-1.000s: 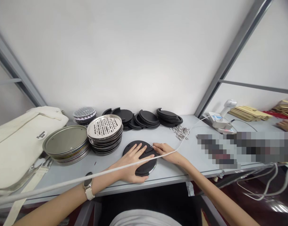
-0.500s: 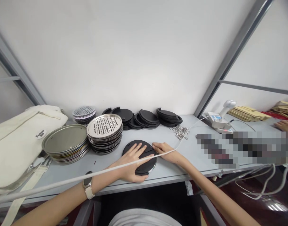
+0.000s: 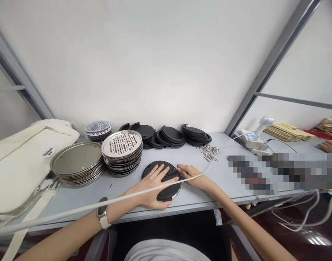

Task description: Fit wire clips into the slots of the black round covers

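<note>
A round black disc [image 3: 162, 194] lies on the table before me, with a shiny edge at its lower right. My left hand [image 3: 152, 185] rests flat across it, fingers spread over the face and thumb along the near rim. At the disc's right side, the fingers of my right hand [image 3: 189, 172] are pinched on a small metal wire clip [image 3: 175, 168], close to a raised rectangular part of the disc. Behind my right hand is a loose heap of similar wire clips [image 3: 209, 152].
Left of the disc stand stacked slotted metal grater plates [image 3: 122, 145] and round plates [image 3: 77, 159]. More black discs [image 3: 173, 134] line the wall. A cream bag [image 3: 24, 159] fills the left end; a white cable [image 3: 119, 198] crosses above my forearms. A co-worker's hand [image 3: 329, 145] is far right.
Hands, disc and clip keep nearly the same positions. The whole view has shifted very slightly.
</note>
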The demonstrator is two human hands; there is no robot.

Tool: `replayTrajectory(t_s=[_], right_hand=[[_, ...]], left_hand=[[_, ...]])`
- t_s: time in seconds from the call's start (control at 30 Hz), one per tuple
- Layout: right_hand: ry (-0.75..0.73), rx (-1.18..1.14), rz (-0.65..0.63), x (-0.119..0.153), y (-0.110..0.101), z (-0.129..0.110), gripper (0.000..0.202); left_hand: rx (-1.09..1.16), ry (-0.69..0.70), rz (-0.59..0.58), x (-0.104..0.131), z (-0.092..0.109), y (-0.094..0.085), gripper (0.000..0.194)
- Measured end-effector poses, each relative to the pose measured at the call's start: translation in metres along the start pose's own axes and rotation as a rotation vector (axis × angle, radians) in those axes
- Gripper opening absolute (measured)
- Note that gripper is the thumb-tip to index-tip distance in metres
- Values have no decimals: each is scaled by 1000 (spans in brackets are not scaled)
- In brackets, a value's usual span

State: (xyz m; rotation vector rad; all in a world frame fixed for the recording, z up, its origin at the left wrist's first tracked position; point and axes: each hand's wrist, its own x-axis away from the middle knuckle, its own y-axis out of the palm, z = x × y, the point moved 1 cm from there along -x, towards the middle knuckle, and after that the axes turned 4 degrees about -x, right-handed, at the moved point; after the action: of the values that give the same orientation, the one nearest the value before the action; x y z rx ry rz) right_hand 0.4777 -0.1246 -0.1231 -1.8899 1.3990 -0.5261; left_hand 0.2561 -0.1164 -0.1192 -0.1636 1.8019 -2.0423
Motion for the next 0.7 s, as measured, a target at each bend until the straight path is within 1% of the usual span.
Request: replayTrajectory(t_s=[0.2, 0.37, 0.53, 0.7], right_hand=[[-1, 40, 33, 2, 2, 4, 26], [-16, 31, -3, 3, 0, 3, 28], [-11, 47, 70, 6, 2, 2, 29], [-27, 50, 133, 8, 9, 4, 30]], left_hand=[[1, -9, 7, 0, 1, -1, 81], [1, -18, 20, 1, 2, -2, 81], [-7, -35, 23, 1, 4, -1, 82], [-29, -53, 20, 0, 3, -1, 82]])
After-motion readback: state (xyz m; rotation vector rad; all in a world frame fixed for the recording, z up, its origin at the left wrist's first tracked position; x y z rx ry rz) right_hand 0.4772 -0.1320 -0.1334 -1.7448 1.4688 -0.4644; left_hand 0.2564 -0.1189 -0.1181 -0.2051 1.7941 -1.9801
